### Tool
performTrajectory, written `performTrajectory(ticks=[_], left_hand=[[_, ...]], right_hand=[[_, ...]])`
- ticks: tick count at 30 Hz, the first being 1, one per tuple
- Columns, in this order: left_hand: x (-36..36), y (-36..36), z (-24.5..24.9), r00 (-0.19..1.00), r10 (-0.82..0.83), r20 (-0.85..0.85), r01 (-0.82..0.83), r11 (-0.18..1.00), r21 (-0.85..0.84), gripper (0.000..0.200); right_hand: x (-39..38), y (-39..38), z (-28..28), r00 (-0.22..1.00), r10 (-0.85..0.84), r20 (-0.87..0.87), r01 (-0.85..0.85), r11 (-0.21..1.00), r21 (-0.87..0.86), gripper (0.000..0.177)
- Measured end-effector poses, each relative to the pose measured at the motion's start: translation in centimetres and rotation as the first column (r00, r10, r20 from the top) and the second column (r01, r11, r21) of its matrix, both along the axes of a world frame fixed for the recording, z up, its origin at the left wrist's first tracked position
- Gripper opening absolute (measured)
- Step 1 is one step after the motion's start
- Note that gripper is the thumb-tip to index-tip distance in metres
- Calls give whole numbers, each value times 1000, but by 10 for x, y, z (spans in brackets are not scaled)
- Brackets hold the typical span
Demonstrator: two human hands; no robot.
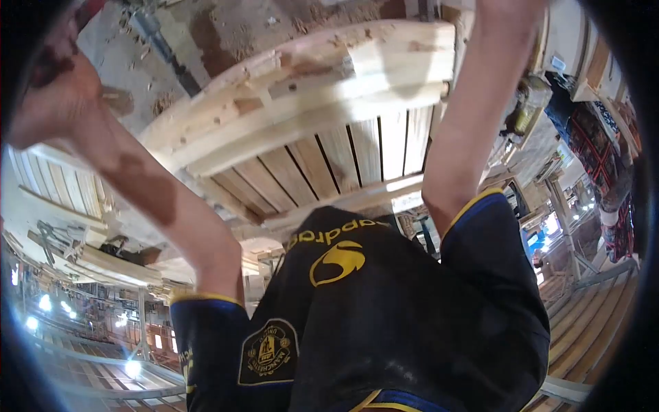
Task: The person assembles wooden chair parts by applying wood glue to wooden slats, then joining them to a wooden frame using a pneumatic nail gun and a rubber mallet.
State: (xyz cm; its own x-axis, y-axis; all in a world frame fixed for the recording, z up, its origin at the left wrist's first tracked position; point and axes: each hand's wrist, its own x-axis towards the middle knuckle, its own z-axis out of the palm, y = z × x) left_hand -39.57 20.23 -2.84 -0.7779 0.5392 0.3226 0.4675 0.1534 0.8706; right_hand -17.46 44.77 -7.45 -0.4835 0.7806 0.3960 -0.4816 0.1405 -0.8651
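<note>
My left hand (51, 103) is at the far left edge, partly lost in the dark rim of the view. Its fingers look curled around something dark, with a dark red piece (88, 10) beside them; I cannot make out what it is. My right forearm reaches up past the top edge, so my right hand is outside the view. Between my arms lies a wooden panel (329, 161) with parallel slats and a curved, thick rail (288, 79). A long metal tool (161, 48) with a narrow dark end lies by the rail, nearest my left hand.
Wood shavings litter the stained work surface (137, 75). Another slatted wooden piece (58, 178) is at the left, with a metal clamp-like tool (48, 240) below it. A clear container (528, 106) stands at the right, near a person in patterned clothing (604, 165).
</note>
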Motion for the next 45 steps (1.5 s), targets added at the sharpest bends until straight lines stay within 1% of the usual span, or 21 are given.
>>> performTrajectory(ticks=[5, 7, 8, 10, 15, 17, 18, 20, 22, 24, 25, 27, 28, 30, 32, 34, 38, 39, 40, 41, 45], left_hand=[[2, -34, -37, 950, -310, 25, 270, 861, 431, 55], [40, -51, -36, 964, -94, 248, -2, 931, 364, 34], [48, -60, -54, 962, -212, 170, 132, 912, 388, 32], [79, -52, -67, 962, 76, 262, -192, 871, 452, 30], [76, -54, -34, 1000, -21, 19, 18, 990, 139, 32], [108, -67, 31, 982, 98, 162, -34, 933, -359, 24], [120, -97, 48, 980, 129, 150, -61, 919, -390, 22], [146, -177, 65, 955, 192, 226, -94, 918, -386, 22], [185, -255, 71, 901, 304, 309, -132, 871, -474, 21], [238, -309, 85, 773, 499, 391, -132, 729, -671, 21], [256, -324, 81, 658, 598, 458, -101, 673, -733, 20], [272, -372, 40, 854, 395, 338, 18, 627, -779, 20], [278, -374, 25, 915, 307, 261, 8, 634, -773, 25], [281, -372, 11, 916, 322, 240, 24, 552, -833, 36], [266, -355, 13, 856, 448, 259, 8, 488, -873, 42], [265, -342, 21, 775, 538, 331, 2, 522, -853, 45], [269, -341, 26, 826, 503, 252, -44, 504, -862, 41], [267, -341, 27, 812, 528, 249, -74, 516, -853, 41], [269, -340, 26, 797, 549, 250, -99, 528, -843, 41], [269, -340, 23, 795, 547, 261, -92, 534, -840, 41], [272, -345, 18, 784, 562, 264, -110, 544, -832, 40]], right_hand=[[21, 0, -23, 983, 140, -117, -145, 989, -32, 28], [15, -5, -27, 977, 185, -105, -183, 983, 31, 22], [7, -7, -28, 984, 173, -42, -168, 982, 87, 22], [25, -17, -29, 980, 129, 152, -145, 985, 96, 30], [76, -21, -23, 862, 182, 473, -201, 980, -10, 20], [85, -34, 32, 649, -41, 760, -57, 993, 103, 10], [131, -10, 35, 627, -160, 762, 21, 982, 189, 21], [220, 24, 64, 331, -433, 839, 389, 872, 297, 23], [361, 84, 4, -76, -573, 816, 183, 797, 576, 37], [405, 98, -2, -260, -258, 930, 60, 957, 283, 39], [411, 109, -22, -221, -259, 940, 27, 962, 271, 39], [422, 117, -50, 104, -297, 949, 124, 951, 284, 47], [413, 115, -41, 124, -297, 947, 104, 953, 285, 47], [397, 102, -13, -197, -531, 824, -265, 838, 477, 60], [386, 97, -10, -188, -606, 773, -205, 794, 573, 59], [405, 114, -39, 76, -313, 947, -41, 948, 317, 53], [404, 123, -36, -13, -228, 974, -78, 971, 226, 45], [399, 114, -21, 94, -2, 996, 116, 993, -9, 33], [396, 102, 1, 234, 195, 953, 280, 925, -258, 22], [392, 83, 34, 360, 287, 888, 210, 902, -377, 17], [354, 14, 92, 384, 431, 816, 192, 828, -527, 12]])
